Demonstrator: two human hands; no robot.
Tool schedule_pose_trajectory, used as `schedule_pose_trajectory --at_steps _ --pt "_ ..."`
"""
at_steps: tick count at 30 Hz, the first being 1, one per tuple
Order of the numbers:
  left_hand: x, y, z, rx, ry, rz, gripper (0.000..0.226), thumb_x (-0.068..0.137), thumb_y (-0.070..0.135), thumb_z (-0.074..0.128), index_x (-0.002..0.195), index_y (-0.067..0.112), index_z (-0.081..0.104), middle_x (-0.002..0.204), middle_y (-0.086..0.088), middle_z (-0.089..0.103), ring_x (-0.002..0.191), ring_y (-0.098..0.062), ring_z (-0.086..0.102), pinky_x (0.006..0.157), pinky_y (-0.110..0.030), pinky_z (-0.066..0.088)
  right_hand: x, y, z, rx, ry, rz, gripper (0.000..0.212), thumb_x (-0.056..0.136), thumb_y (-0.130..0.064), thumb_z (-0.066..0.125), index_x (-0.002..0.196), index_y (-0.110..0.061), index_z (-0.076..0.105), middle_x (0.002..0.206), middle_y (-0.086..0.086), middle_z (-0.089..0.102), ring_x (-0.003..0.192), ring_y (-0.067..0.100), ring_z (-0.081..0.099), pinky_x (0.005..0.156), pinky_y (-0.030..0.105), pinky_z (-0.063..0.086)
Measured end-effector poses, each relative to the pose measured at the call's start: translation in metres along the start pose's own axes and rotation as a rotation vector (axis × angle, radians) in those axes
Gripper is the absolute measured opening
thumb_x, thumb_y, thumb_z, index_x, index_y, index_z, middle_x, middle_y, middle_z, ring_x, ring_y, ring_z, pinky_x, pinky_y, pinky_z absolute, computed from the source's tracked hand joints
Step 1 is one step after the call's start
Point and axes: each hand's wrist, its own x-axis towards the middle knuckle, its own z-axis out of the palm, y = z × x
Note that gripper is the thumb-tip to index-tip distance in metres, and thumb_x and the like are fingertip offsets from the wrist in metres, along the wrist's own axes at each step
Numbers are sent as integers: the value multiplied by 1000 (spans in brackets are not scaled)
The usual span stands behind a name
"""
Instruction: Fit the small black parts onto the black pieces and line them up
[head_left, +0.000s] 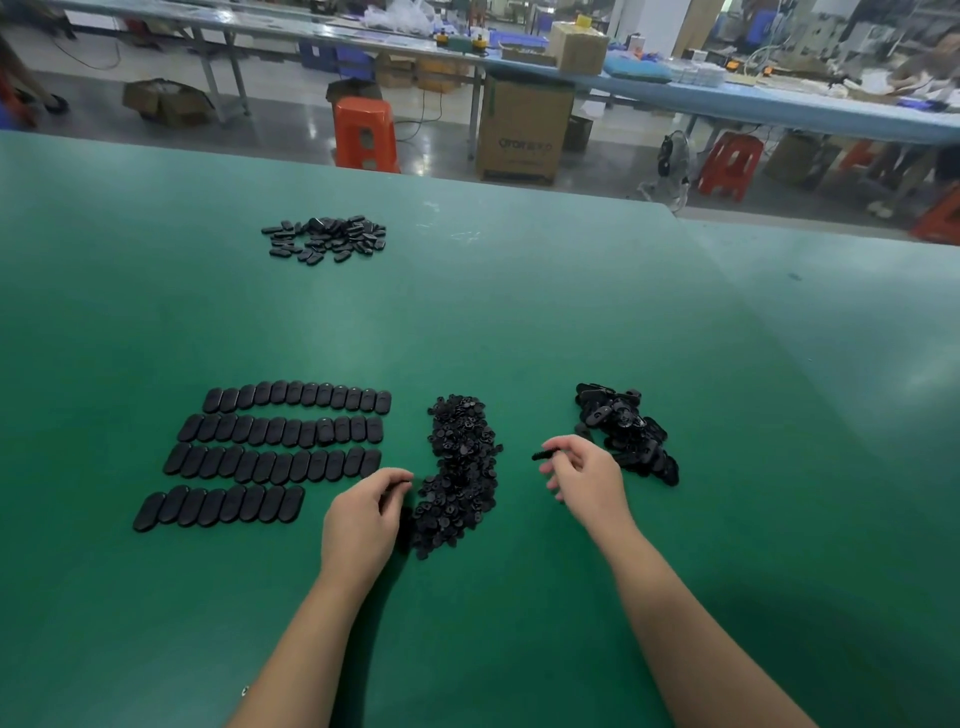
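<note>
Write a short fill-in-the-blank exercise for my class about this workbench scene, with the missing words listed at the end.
1. The finished black pieces lie in ____ rows on the green table.
2. The right hand holds one black piece taken beside the pile on the ____ side.
3. The left hand reaches into the heap of small black parts in the ____.
4. The shortest row is the ____ one.

Missing words: four; right; middle; nearest
</note>
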Motion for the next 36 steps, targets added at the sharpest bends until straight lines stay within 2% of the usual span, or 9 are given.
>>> schedule_pose_trajectory --at_steps 3,6,11,16,19,23,26,30,36 --pt "-1 1 -1 -15 12 -10 8 96 21 67 97 28 71 72 18 68 56 -6 61 57 -37 56 -11 -6 7 158 -1 -6 23 100 -11 53 94 -24 71 77 -2 72 63 6 67 55 19 52" --pt "-1 0 -1 -27 17 -6 9 96 21 67 94 30 69 70 17 67 54 -8 60 54 -35 55 -21 -4 18 256 -16 -16 16 99 -9 61 101 -23 68 88 3 75 69 13 72 67 28 60" --pt "0 1 -2 -55 17 21 11 92 15 70 93 26 73 86 19 66 72 -1 58 59 -14 42 -37 6 39 344 -1 14 31 98 -5 63 120 -27 64 96 3 76 80 15 76 83 28 61" --pt "-1 0 -3 -176 21 -55 15 90 18 73 86 32 73 66 13 65 59 -5 54 50 -14 40 -47 13 47 356 55 -1 7 100 -8 61 100 -15 59 92 2 77 83 14 76 77 36 63" --pt "0 -3 -2 -242 30 -99 18 90 21 73 87 38 72 67 12 67 56 -8 54 52 -21 43 -50 12 48 312 59 -42 9 100 -14 61 97 -15 53 90 -9 77 80 12 76 73 35 63" --pt "1 -4 -3 -294 29 -132 22 92 18 71 107 34 74 82 15 72 71 -10 63 59 -15 48 -51 13 49 246 33 -68 13 102 -17 59 109 -27 55 93 -13 76 78 10 75 75 30 62" --pt "2 -4 -4 -305 24 -149 19 93 19 70 104 34 76 88 16 74 71 4 63 61 -5 44 -51 13 49 250 12 -58 25 103 -15 57 126 -23 60 91 -7 77 78 11 74 76 26 61" --pt "2 -3 -5 -342 32 -174 23 93 20 70 88 41 75 73 16 73 51 -4 51 50 -14 40 -50 15 48 242 -5 -47 30 104 -10 51 129 -21 63 91 -7 76 77 13 73 74 27 61" --pt "5 2 -3 -307 39 -180 23 92 20 70 83 41 73 69 1 70 49 -10 47 48 -26 38 -49 14 47 178 -38 -37 29 105 -12 50 127 -25 62 94 -12 76 59 10 62 57 30 53"
